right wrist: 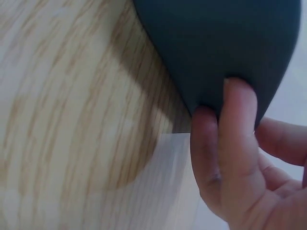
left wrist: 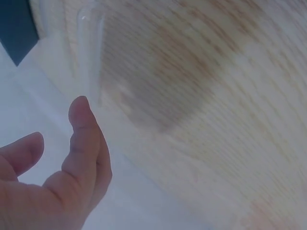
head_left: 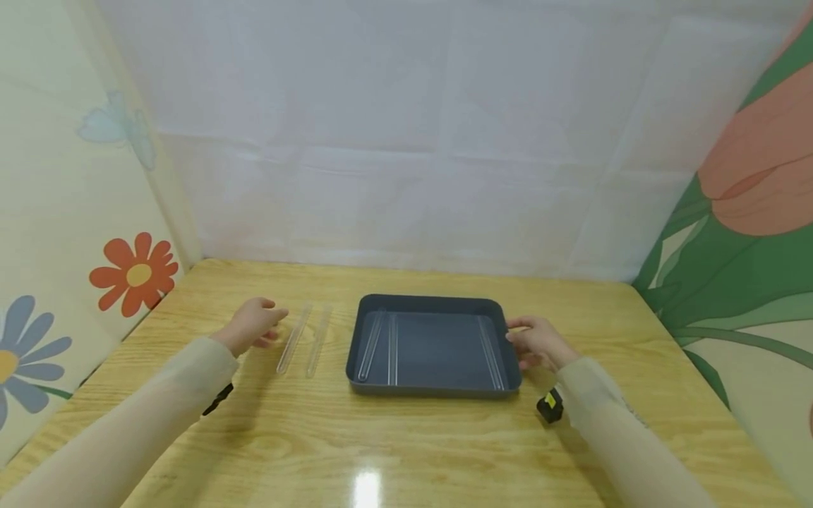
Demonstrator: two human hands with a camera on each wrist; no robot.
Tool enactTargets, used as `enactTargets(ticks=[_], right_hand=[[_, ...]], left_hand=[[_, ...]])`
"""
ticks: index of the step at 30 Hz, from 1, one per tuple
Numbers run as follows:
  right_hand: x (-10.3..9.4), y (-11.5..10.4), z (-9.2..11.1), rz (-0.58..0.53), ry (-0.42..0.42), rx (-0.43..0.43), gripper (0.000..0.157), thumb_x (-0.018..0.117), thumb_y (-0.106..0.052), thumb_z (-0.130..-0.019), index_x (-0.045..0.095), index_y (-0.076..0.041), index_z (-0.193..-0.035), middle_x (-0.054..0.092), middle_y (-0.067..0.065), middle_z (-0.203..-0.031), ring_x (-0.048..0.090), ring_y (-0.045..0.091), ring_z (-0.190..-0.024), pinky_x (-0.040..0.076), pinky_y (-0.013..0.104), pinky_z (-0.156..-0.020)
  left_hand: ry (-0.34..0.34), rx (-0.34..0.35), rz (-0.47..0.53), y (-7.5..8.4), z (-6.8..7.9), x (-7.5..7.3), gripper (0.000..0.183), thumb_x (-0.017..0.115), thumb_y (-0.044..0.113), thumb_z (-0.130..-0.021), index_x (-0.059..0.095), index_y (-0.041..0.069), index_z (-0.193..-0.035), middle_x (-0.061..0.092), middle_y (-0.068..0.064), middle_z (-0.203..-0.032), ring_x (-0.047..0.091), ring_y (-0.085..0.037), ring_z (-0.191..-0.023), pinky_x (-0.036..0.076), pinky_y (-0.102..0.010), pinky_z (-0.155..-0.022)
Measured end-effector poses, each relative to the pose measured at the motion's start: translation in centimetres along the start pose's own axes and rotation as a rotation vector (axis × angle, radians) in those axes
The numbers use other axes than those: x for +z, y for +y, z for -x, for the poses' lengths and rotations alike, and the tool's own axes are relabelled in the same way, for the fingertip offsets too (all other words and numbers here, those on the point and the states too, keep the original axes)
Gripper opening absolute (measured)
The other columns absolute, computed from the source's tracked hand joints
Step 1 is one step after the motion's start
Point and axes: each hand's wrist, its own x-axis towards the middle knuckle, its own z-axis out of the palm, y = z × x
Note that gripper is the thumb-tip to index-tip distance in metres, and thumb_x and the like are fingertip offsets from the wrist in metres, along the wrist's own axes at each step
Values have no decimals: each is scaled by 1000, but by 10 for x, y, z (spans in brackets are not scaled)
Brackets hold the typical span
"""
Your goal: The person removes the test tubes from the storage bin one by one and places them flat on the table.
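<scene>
My left hand (head_left: 250, 324) hovers at the left of two clear test tubes, fingers loosely spread and nothing between them. The nearer test tube (head_left: 293, 342) lies just off its fingertips; the second test tube (head_left: 319, 342) lies beside it, closer to the tray. In the left wrist view, one tube (left wrist: 91, 52) shows beyond the fingertips. My right hand (head_left: 536, 342) holds the dark grey tray (head_left: 435, 392) by its right side. In the right wrist view, fingertips press the outer wall (right wrist: 211, 52), with the thumb at the rim. Three clear tubes (head_left: 392, 349) lie inside the tray, two left, one right.
The wooden table (head_left: 286, 437) runs back to a white cloth (head_left: 394, 197). Flower-printed panels stand at the left (head_left: 51, 212) and right (head_left: 749, 282). A black wrist device (head_left: 550, 406) hangs below my right sleeve.
</scene>
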Motion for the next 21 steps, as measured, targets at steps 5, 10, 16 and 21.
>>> enactTargets(ticks=[5, 10, 16, 21], right_hand=[[0, -1, 0, 3, -4, 1, 45, 52, -5, -101, 42, 5, -144, 70, 8, -93, 65, 12, -73, 57, 25, -56], [0, -1, 1, 6, -7, -7, 45, 52, -5, -101, 41, 6, -143, 70, 8, -93, 64, 12, -73, 57, 25, -56], [0, -1, 0, -2, -5, -9, 45, 52, -4, -101, 41, 7, -143, 70, 8, -91, 64, 12, -73, 56, 26, -56], [0, 1, 0, -9, -2, -11, 44, 52, -3, -101, 42, 7, -142, 70, 9, -93, 64, 13, -74, 56, 26, -56]], left_hand=[[-18, 18, 17, 3, 7, -2, 65, 37, 23, -109, 12, -23, -148, 39, -45, -140, 65, -22, -89, 60, -30, -73], [-43, 26, 32, 10, 15, 1, 65, 37, 23, -109, 12, -22, -148, 37, -46, -142, 66, -28, -97, 61, -31, -76], [-65, 43, 58, 18, 23, 9, 64, 39, 24, -109, 15, -21, -149, 40, -45, -141, 67, -21, -92, 61, -30, -76], [-123, 64, 139, 24, 29, 17, 66, 38, 25, -109, 12, -18, -151, 38, -44, -143, 65, -11, -87, 61, -28, -79]])
